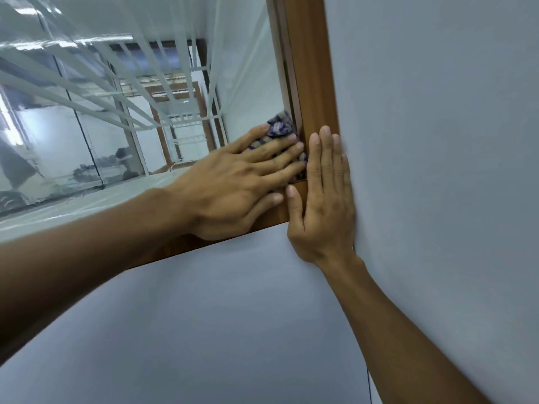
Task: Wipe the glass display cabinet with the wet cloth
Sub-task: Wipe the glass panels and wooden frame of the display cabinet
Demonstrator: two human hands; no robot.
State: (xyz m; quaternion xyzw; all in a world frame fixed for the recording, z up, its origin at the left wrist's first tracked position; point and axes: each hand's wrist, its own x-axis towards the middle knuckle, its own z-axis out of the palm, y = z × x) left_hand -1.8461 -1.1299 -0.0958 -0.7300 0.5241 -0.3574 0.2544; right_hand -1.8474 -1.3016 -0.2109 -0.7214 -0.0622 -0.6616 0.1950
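Flatly, left hand fingers spread, pressing cloth on glass; right hand fingers open.

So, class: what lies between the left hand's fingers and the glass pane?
In the head view, the patterned cloth lies between the left hand and the glass, pressed flat into the frame's corner.

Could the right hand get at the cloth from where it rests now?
Probably yes. The right hand lies flat on the wooden frame beside the cloth, but the left hand covers most of it, leaving only its top edge free.
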